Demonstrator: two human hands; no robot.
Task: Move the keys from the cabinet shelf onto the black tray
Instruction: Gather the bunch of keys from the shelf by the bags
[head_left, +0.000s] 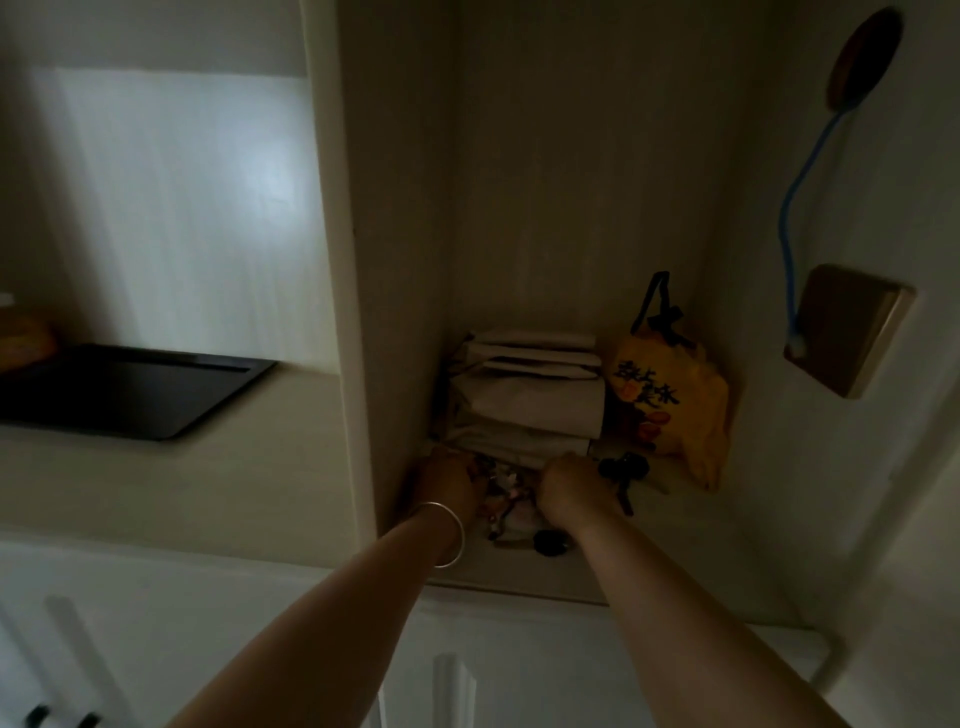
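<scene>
Both hands, left hand (451, 480) and right hand (569, 486), look curled around the keys (501, 491), though it's dim; loose ones could easily slip before reaching the black tray (130, 387)

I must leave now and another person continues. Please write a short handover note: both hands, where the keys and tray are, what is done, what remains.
Left hand, silver bangle on its wrist: on the cluttered bunch of keys with charms on the cabinet shelf; grip unclear.
Right hand: fist-like beside the keys; contents unclear.
Flat black rectangular tray: on the counter to the left, nothing visible on it.
Done: hands reached the keys.
Left: lift the keys, carry them left, set them on the tray.
</scene>
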